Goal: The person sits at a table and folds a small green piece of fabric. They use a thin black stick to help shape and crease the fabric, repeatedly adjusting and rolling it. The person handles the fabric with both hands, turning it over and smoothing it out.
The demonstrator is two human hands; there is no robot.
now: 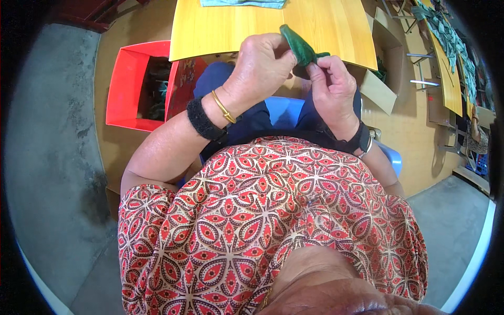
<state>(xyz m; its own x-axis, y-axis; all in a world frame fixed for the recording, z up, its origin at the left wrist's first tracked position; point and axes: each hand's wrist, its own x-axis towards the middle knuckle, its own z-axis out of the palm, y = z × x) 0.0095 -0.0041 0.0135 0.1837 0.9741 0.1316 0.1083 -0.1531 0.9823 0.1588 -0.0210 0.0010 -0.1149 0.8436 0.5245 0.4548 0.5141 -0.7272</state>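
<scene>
Between my two hands, just above the near edge of the yellow table (236,31), is a dark green, leaf-shaped piece (298,44), perhaps cloth. My left hand (263,65) pinches its lower left side between thumb and fingers. At the piece's lower right end, my right hand (332,86) closes thumb and forefinger on a small gathered part. The wider tip of the piece points up and to the left. What it is made of cannot be told for sure.
A red box (119,89) with dark contents stands left of my knees. An open cardboard box (379,90) is at the right. Folded pale blue-green cloth (244,2) lies at the table's far side. Another table (446,79) farther right carries green cloth strips (443,39).
</scene>
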